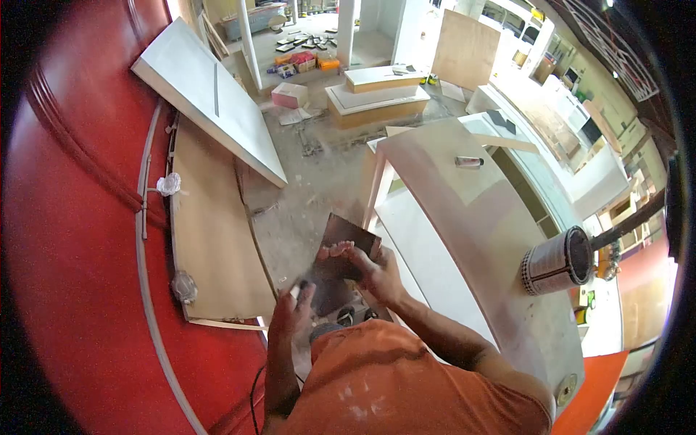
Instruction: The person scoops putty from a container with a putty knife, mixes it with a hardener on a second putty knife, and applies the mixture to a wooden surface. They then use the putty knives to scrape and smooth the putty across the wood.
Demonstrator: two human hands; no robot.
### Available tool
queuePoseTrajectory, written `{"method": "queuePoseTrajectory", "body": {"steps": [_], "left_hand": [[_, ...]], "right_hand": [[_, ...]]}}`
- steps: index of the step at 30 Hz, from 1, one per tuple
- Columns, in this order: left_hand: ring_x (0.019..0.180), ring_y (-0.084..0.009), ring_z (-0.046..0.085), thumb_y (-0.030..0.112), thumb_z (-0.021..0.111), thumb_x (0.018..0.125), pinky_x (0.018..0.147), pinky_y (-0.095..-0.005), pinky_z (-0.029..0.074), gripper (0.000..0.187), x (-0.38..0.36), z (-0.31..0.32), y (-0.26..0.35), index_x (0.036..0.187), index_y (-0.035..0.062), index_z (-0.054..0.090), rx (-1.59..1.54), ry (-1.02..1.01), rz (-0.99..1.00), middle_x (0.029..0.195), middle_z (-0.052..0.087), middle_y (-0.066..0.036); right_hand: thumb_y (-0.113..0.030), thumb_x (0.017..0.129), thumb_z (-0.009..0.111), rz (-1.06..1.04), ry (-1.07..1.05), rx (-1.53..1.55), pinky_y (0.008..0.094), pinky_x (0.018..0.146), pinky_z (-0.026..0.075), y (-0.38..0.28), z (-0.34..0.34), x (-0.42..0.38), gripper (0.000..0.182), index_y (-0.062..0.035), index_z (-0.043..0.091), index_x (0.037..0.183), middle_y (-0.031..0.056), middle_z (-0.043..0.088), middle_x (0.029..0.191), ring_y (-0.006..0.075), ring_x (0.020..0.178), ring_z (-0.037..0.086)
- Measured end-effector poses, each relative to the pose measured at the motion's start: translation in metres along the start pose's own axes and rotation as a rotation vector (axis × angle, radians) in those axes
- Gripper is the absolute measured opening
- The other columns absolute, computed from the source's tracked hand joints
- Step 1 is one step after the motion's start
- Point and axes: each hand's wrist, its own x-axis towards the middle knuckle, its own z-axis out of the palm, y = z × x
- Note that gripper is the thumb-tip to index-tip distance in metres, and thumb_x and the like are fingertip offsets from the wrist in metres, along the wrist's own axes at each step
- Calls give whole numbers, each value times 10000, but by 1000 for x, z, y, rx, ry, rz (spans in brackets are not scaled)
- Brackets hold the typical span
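My right hand [373, 275] grips a dark brown flat sheet [351, 230], its fingers bent across the face of it. The sheet is tilted in front of my orange shirt and its lower part is darker. Just left of the sheet, my left hand [290, 312] is curled around a small light and dark thing [298, 288]; I cannot tell what it is. To my right stands a long white cabinet with a curved, patchy brownish top [449, 188]. On that top are a stained metal can [554, 262] and a small tube-like container [469, 162].
A red wall [87, 239] runs along my left. A white panel [210, 94] and a brown board [214, 232] lean there. Ahead, a stepped white-topped block [377, 98] and a pink box [290, 95] sit on the dusty floor. Dark pieces [312, 40] lie scattered farther back.
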Motion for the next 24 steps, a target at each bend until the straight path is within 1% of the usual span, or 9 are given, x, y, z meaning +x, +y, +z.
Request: {"method": "queuePoseTrajectory", "body": {"steps": [1,3,5,7,9,11,15,20,24], "left_hand": [[626,-254,587,326,548,950,620,-399,466,349,-4,7,7,1040,-6,607,11,-2,1,696,614,-150],[648,-268,618,350,550,947,643,-427,476,374,-17,29,21,1028,-11,604,138,-344,604,709,614,-175],[742,-273,650,341,534,956,693,-426,489,377,-5,48,4,1041,-21,601,159,-344,573,798,658,-173],[886,-269,651,319,491,981,759,-420,496,375,8,69,-25,1138,-10,582,-653,178,-154,991,673,-128],[973,-243,623,303,478,989,831,-384,497,376,-3,77,26,1208,6,549,-1275,198,-68,1149,621,-77],[863,-185,649,280,509,975,695,-338,553,351,-4,80,33,1253,66,508,-1881,-247,159,1066,634,-76],[970,-185,622,342,499,975,870,-357,507,400,10,73,13,1226,32,526,-1912,-175,342,1093,616,-93],[880,-167,628,358,543,958,806,-330,520,428,8,71,-33,1244,43,500,-1498,310,207,1022,643,-58],[761,-136,648,324,529,969,592,-251,557,334,12,77,-13,1161,51,555,-1726,336,299,977,656,-49]], "right_hand": [[-256,959,571,-176,12,-17,269,464,437,7,-5,13,285,5,633,863,44,630,768,101,556,562],[-276,961,572,-345,36,-30,271,491,450,3,-18,21,321,9,633,827,46,632,774,98,580,573],[-319,963,565,67,-24,-291,274,542,461,-32,-35,20,387,21,622,790,55,629,788,100,626,584],[-371,966,549,166,-77,-349,272,565,454,-49,-35,17,423,25,606,830,52,614,766,86,645,580],[-271,942,592,-7,-150,-231,300,587,471,-41,-33,15,318,39,581,1012,99,602,793,155,670,602],[-205,928,575,-325,-254,-443,327,607,487,-38,-34,15,314,-9,515,1165,130,595,859,232,699,614],[-63,849,563,-825,-579,-757,399,734,522,-5,-30,16,565,-76,378,1382,195,544,1038,398,862,615],[-113,910,533,-120,-881,-1327,427,815,538,42,-52,25,429,-53,450,1327,208,534,1246,374,997,622],[14,879,507,-413,-538,-836,398,788,540,6,-32,13,428,-13,470,1304,208,576,1165,370,930,637]]}}
